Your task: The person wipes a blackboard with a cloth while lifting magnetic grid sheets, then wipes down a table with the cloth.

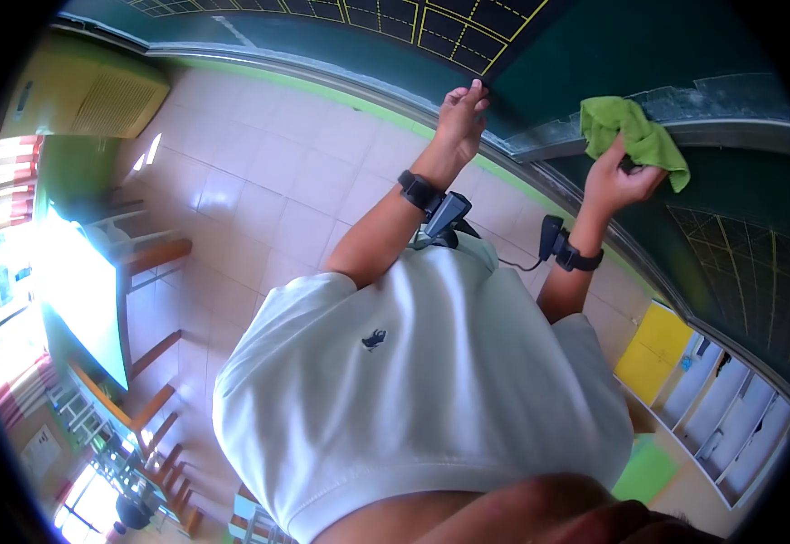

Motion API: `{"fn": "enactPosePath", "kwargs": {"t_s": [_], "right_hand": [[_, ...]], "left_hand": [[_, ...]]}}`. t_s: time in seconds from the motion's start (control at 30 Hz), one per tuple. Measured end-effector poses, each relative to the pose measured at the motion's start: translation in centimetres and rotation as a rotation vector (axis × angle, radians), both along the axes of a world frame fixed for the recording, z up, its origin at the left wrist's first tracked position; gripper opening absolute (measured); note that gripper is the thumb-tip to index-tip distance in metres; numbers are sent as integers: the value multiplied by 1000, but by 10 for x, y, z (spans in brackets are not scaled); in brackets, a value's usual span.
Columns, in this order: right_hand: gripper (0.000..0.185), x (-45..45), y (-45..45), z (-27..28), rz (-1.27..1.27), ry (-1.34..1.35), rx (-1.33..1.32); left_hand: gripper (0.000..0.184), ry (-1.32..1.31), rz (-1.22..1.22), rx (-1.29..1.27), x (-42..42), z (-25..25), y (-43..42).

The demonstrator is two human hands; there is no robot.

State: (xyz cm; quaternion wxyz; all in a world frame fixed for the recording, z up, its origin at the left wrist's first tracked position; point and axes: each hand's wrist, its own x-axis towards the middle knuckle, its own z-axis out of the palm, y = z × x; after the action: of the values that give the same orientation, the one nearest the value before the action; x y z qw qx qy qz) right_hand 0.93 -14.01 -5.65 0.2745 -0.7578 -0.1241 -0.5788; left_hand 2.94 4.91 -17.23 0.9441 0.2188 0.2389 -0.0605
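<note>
1. The right hand [624, 179] grips a green cleaning cloth [617, 118], thumb and fingers bunching its folds together.
2. The cloth lies just beyond the right hand, between it and the chalkboard [649, 54]. One part spreads out past the fingertips toward the upper left of the view; a loose corner drapes past the fingers on the right side.
3. In view, the cloth overlaps the grey chalkboard rail [731, 136], next to a whitish, dusty strip along the board's edge. How firmly it presses there is not visible.
4. The left hand [461, 122] is raised near the board's lower edge, well apart from the cloth. Its fingers are partly curled, with one fingertip pointing up toward the board; I cannot tell whether they close on anything small or touch the surface.
5. Above the left hand, a black panel with a yellow grid [468, 41] is on the board.
6. Each wrist wears a black strap with a boxy module: the left wrist strap [420, 193] and the right wrist strap [579, 258].
7. Both arms reach forward from a white shirt [449, 390] bearing a small dark emblem [374, 340].
8. Pale floor tiles [268, 181] lie below; a yellow cabinet door [653, 354] stands beside open shelves [721, 412] at the lower right.
</note>
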Motion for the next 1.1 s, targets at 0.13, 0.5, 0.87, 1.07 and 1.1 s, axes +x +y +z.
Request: {"fn": "enactPosePath", "kwargs": {"t_s": [0.13,0.5,0.87,1.07,1.1], "right_hand": [[34,-5,-6,-8,10,80,-55],[44,22,-16,9,132,-165,140],[40,16,-14,-17,200,-97,151],[39,4,-11,-23,226,12,224],[39,2,-11,-23,226,6,221]], "left_hand": [[29,-36,-5,29,1,-6,0],[23,-78,66,-38,-3,-9,-4],[10,-100,-29,-165,-2,-5,2],[12,-35,3,-271,-1,3,9],[11,-14,11,-254,-3,8,10]]}}
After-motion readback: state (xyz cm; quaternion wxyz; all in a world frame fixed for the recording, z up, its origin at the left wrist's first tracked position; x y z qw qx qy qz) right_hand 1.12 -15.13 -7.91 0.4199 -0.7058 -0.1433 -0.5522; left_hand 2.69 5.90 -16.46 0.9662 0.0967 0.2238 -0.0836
